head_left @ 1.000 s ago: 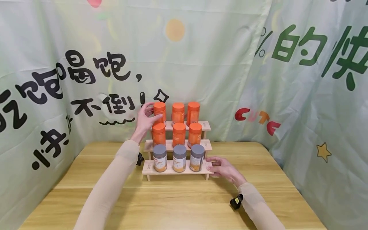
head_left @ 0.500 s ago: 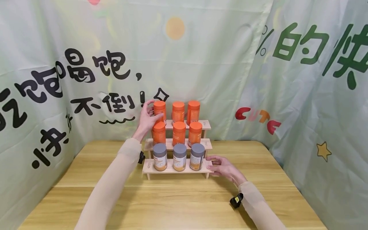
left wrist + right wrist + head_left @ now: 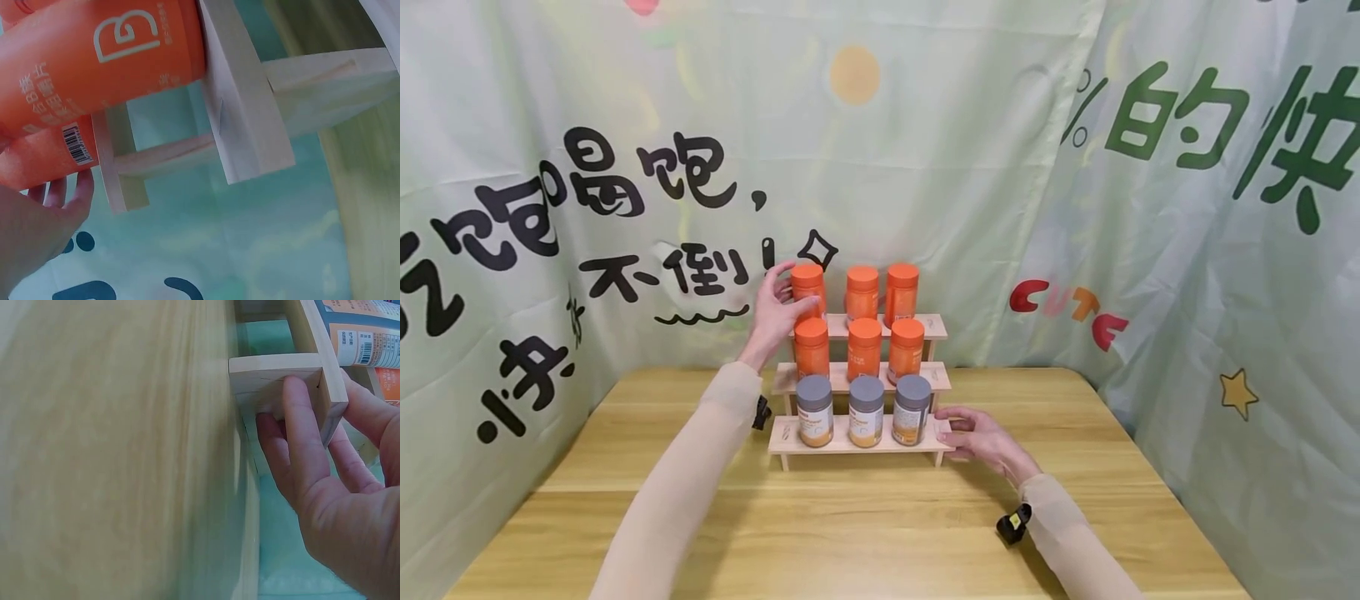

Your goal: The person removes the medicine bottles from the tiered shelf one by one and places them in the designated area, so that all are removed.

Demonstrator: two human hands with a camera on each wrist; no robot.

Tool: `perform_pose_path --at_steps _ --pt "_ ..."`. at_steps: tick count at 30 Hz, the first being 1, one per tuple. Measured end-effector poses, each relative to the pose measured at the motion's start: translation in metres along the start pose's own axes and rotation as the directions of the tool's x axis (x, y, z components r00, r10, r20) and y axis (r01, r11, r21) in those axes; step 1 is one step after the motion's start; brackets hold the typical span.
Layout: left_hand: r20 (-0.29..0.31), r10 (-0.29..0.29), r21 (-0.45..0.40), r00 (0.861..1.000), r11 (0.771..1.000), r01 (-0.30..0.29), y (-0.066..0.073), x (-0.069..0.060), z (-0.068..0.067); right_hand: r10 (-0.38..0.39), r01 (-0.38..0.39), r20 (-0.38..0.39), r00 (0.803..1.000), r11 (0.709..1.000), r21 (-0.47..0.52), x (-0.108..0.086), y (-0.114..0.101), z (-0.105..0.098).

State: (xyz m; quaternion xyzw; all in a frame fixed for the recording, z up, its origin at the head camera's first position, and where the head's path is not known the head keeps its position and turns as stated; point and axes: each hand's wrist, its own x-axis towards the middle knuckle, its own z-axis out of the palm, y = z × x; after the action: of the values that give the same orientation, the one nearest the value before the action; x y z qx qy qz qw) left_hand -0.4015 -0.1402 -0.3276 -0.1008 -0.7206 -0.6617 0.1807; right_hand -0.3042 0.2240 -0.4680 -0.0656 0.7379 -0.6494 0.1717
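Note:
A three-tier wooden display rack (image 3: pixel 784 428) stands on the table with jars on each step. My left hand (image 3: pixel 775 315) holds the orange jar (image 3: pixel 807 282) at the left end of the top step, thumb in front and fingers behind it. In the left wrist view the fingers (image 3: pixel 80 199) rest against that jar (image 3: pixel 37 164), with another orange jar (image 3: pixel 140 56) nearer the camera. My right hand (image 3: pixel 983 435) grips the right end of the lowest step; in the right wrist view its fingers (image 3: pixel 303 425) press the rack's leg (image 3: pixel 269 387) and the thumb lies above.
Two more orange jars (image 3: pixel 862 296) share the top step. Orange jars (image 3: pixel 865 350) fill the middle step, and grey-lidded jars (image 3: pixel 867 412) the lowest. Wooden table (image 3: pixel 850 533) surrounds the rack; a printed curtain (image 3: pixel 925 167) hangs close behind it.
Over the last half second the orange jar in my left hand has shifted slightly left, away from its neighbour. My right hand keeps its grip on the rack's end.

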Motion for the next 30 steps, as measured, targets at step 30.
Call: perform_pose_path --at_steps 30 --pt "-0.273 0.096 0.061 0.957 0.995 -0.082 -0.011 -0.007 -0.058 0.001 -0.001 -0.007 1.000 1.000 0.012 0.000 0.002 0.001"
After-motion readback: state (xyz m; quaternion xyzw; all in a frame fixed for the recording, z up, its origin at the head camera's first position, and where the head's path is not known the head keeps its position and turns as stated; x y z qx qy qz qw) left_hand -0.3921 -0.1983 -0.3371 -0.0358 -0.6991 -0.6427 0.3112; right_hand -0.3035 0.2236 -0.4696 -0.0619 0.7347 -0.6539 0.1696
